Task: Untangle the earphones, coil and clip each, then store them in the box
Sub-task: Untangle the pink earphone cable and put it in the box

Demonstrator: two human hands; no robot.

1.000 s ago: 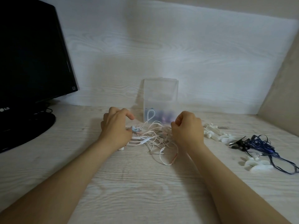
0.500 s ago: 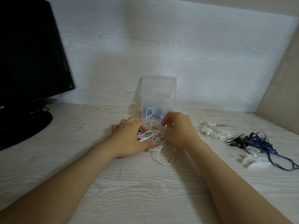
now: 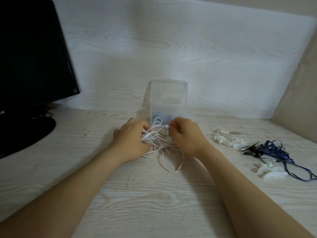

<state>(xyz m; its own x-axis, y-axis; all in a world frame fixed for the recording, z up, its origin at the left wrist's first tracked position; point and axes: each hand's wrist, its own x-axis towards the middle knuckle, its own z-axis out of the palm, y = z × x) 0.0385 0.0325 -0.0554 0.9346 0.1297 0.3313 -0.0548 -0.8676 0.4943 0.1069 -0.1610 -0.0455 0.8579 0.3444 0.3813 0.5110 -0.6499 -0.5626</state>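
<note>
White earphones [image 3: 159, 140] lie tangled on the surface [image 3: 154, 194] before the box [image 3: 169, 97]; my left hand [image 3: 132, 140] grips them steady so my right hand [image 3: 187, 136], pinching one earbud [image 3: 166, 127], can draw it out.

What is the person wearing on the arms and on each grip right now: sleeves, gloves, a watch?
Nothing is worn that shows. The left forearm and right forearm are bare to the frame's edge, with no sleeve in sight. The left grip and right grip have no gloves. No watch, band or ring shows on the wrists or the visible fingers, and there are no markings.
</note>
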